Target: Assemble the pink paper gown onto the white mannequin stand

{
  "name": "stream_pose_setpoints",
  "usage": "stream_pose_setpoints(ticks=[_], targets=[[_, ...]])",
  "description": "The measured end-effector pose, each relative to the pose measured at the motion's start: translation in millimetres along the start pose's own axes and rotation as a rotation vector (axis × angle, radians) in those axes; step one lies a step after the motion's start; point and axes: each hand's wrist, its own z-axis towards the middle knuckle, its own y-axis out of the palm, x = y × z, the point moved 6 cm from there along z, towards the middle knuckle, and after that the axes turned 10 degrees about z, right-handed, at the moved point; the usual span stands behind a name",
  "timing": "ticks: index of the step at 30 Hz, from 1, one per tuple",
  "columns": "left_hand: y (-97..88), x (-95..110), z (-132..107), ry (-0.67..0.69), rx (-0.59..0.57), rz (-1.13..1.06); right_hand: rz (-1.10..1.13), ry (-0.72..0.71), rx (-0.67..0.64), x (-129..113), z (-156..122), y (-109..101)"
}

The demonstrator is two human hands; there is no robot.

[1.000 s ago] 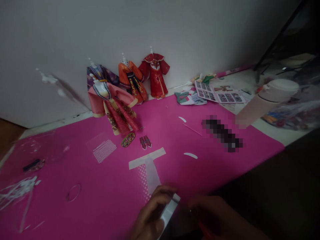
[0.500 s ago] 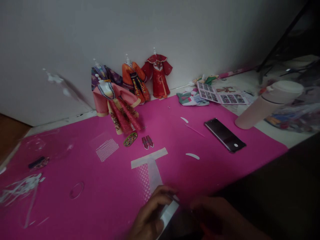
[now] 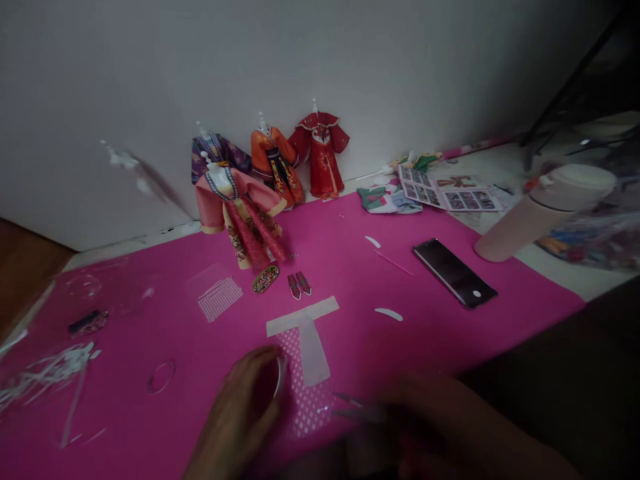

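Note:
Beside the patterned mesh strip point(image 3: 309, 410), my left hand point(image 3: 243, 403) is curled around a thin white strip point(image 3: 279, 379) whose edge shows curved between thumb and fingers. My right hand point(image 3: 425, 403), dark and blurred, holds scissors point(image 3: 353, 408) with the two blades apart, pointing left. A pale fabric piece point(image 3: 313, 357) lies on the mesh below a cream band point(image 3: 303, 316). Farther up are two small dark-red pieces point(image 3: 299, 285) and an oval patterned patch point(image 3: 265, 279).
Miniature robes on stands, including a pink robe point(image 3: 240, 207) and a red robe point(image 3: 325, 160), line the wall. A phone point(image 3: 454, 273) and pink bottle point(image 3: 540, 213) stand right. White strips point(image 3: 55, 373) and a clear ring point(image 3: 161, 378) lie left on the pink mat point(image 3: 215, 363).
My left hand has moved left with the white strip, away from the scissors. The scissor blades now show spread apart. The pale fabric and mesh are more uncovered, and the view has shifted slightly.

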Motion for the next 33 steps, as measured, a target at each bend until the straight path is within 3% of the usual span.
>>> stream_pose_setpoints(ticks=[5, 9, 13, 17, 23, 27, 30, 33], targets=[[-5.6, 5, -1, 0.070, 0.139, 0.116, -0.090, 0.006, -0.099, -2, 3, 4], [-23.7, 41, -7, 0.133, 0.211, -0.068, -0.198, -0.029, -0.097, -6, 4, 6], [-22.4, 88, -8, 0.241, 0.003, -0.220, -0.330, -0.082, -0.105, -2, 5, 12], [-15.1, 107, -3, 0.236, -0.137, -0.240, -0.365, -0.110, -0.112, 6, 7, 16], [-5.9, 111, 1, 0.221, -0.192, -0.274, -0.430, -0.154, -0.109, 13, 8, 24], [-4.9, 101, 1, 0.172, -0.088, -0.409, -0.419, -0.089, -0.046, 27, 6, 18], [-10.9, 85, 2, 0.066, 0.052, -0.478, -0.438, -0.029, 0.043, 44, 5, -10], [-14.2, 74, 3, 0.000, 0.122, -0.488, -0.524, 0.030, 0.227, 65, 11, -57]])
